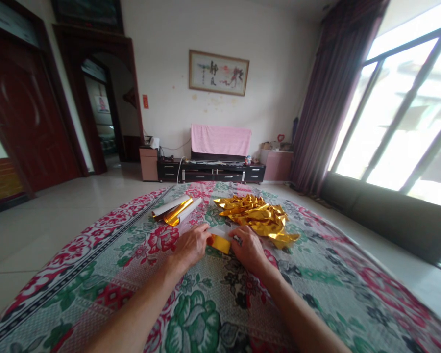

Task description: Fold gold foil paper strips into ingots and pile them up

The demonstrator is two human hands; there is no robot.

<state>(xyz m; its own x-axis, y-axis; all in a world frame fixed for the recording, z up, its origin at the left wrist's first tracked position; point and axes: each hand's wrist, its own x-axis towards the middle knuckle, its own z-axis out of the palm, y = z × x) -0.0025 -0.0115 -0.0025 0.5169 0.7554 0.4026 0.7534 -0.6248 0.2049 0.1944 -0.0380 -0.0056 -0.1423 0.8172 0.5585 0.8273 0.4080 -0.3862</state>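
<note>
Between my two hands, low over the patterned cloth, is a small gold foil sheet [219, 243] with a whitish part along its far side. My left hand [193, 243] pinches the sheet's left end. At its right end, my right hand [248, 247] has its fingers closed on the sheet. Beyond my right hand lies a heap of folded gold foil pieces [259, 214]. Gold sheets with white backs, partly rolled [177, 211], rest beyond my left hand.
The flowered cloth [132, 294] covers a wide surface under my arms. Farther off stand a low black cabinet [202, 175], a pink towel [221, 139] draped over something, and side cabinets. Doors are at left, a curtain [330, 88] and windows at right.
</note>
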